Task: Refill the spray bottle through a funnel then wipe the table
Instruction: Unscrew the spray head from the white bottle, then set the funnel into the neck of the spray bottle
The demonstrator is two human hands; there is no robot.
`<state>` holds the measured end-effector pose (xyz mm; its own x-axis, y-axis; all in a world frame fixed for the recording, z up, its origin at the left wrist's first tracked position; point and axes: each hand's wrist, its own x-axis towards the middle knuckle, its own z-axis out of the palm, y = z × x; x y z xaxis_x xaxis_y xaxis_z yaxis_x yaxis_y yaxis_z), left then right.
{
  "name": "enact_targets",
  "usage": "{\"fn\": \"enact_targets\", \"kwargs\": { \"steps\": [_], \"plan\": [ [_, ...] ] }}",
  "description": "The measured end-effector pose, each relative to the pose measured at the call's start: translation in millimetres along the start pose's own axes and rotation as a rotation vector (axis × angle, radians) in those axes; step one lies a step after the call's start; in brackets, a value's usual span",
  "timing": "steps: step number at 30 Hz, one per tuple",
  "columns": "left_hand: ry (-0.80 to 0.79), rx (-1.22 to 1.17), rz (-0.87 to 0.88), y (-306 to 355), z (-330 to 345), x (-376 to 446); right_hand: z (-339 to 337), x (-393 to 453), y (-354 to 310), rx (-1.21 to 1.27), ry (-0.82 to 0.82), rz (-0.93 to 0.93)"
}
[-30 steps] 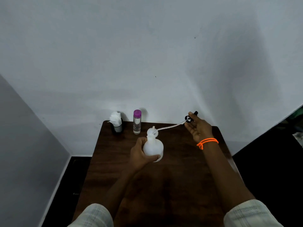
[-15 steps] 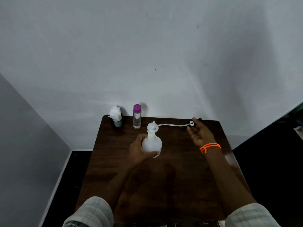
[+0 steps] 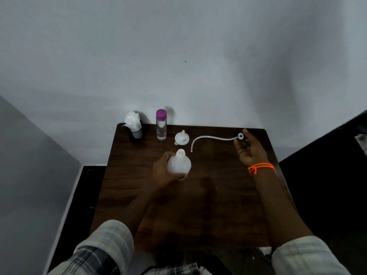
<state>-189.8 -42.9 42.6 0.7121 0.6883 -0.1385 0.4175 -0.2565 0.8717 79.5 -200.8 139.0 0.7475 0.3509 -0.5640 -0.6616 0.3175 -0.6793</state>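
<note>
left hand [image 3: 162, 171] grip wraps spray bottle [image 3: 179, 163]; right hand [image 3: 250, 150] grip pinches sprayer head [image 3: 241, 136].

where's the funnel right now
In the head view, the funnel sits on the table near its far edge, between the purple-capped bottle and the tube.

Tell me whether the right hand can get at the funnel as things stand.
Probably not yet: the right hand holds the spray head, whose tube trails toward the funnel. Once it lets go, only bare table lies between.
</note>
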Motion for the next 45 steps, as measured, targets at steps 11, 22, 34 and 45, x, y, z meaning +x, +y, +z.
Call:
{"fn": "enact_targets", "kwargs": {
  "steps": [11, 22, 34, 45],
  "plan": [
    [-0.021, -0.033, -0.105, -28, 26, 8, -30, 57, 46, -0.348, -0.044, 0.155],
    [-0.001, -0.051, -0.084, -62, 54, 10, -53, 103, 152, -0.545, -0.078, 0.337],
    [-0.003, -0.037, -0.113, -97, 72, 10, -65, 122, 183, -0.886, 0.042, 0.204],
    [-0.044, -0.027, -0.120, -100, 63, 3, -66, 124, 179, -1.205, 0.058, 0.075]
  ]
}}
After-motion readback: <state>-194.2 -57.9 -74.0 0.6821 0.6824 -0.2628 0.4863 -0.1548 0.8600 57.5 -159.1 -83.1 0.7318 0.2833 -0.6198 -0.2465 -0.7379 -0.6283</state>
